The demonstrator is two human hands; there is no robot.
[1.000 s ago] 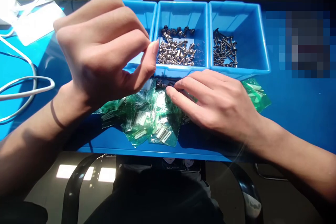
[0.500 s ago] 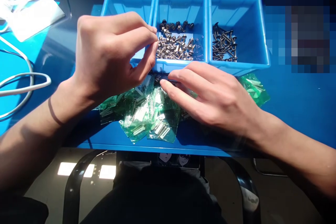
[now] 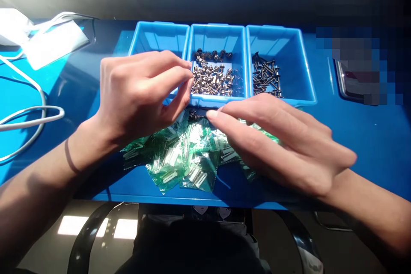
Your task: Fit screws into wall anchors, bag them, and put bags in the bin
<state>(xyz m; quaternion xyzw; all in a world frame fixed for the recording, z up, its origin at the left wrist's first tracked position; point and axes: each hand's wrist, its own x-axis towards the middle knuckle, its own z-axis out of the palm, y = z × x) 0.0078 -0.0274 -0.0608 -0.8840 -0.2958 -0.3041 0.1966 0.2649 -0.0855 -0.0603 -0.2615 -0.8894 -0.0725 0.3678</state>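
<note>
My left hand (image 3: 138, 90) is closed in a pinch at the left wall of the middle bin; what lies between its fingertips, if anything, is too small or hidden to make out. My right hand (image 3: 282, 141) stretches its fingers in front of the bins, above the packets, its thumb hidden underneath. Green-and-clear plastic packets (image 3: 195, 171) with white pieces inside lie in a pile below both hands. Dark small hardware (image 3: 194, 115) shows by my right fingertips. Silvery hex-head screws (image 3: 212, 79) fill the bottom of the middle blue bin (image 3: 218, 34).
Long black screws (image 3: 266, 75) lie in the right blue bin (image 3: 298, 68). The left blue bin (image 3: 163, 34) is partly covered by my left hand. White cables (image 3: 38, 107) and a white sheet (image 3: 54, 45) lie at the left. A phone-like dark object (image 3: 353, 77), partly blurred out, is at the right.
The view has tilted up, so bins and packets sit lower in the picture. My right hand has turned and shifted slightly right, uncovering more packets. My left hand keeps its pinch.
</note>
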